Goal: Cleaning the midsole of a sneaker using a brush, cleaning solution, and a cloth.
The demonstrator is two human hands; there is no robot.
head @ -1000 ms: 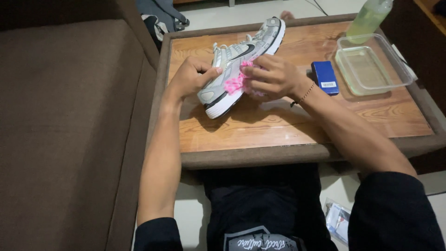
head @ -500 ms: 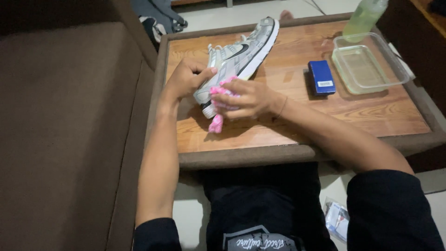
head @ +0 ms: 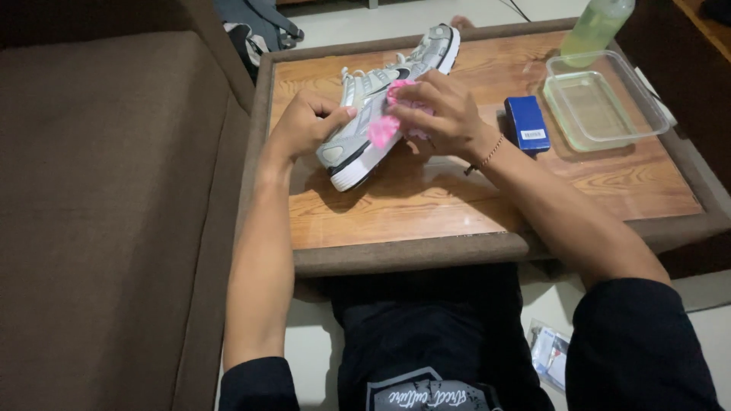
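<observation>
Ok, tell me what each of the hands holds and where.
Left hand grips the grey-and-white sneaker at its heel collar; right hand presses a bunched pink cloth against its side.

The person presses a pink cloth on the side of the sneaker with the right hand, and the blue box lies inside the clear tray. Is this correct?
Not quite. In the head view the blue box lies on the wooden table, beside the clear tray, not inside it. The rest holds: the right hand presses the pink cloth on the side of the sneaker, and the left hand steadies it.
</observation>
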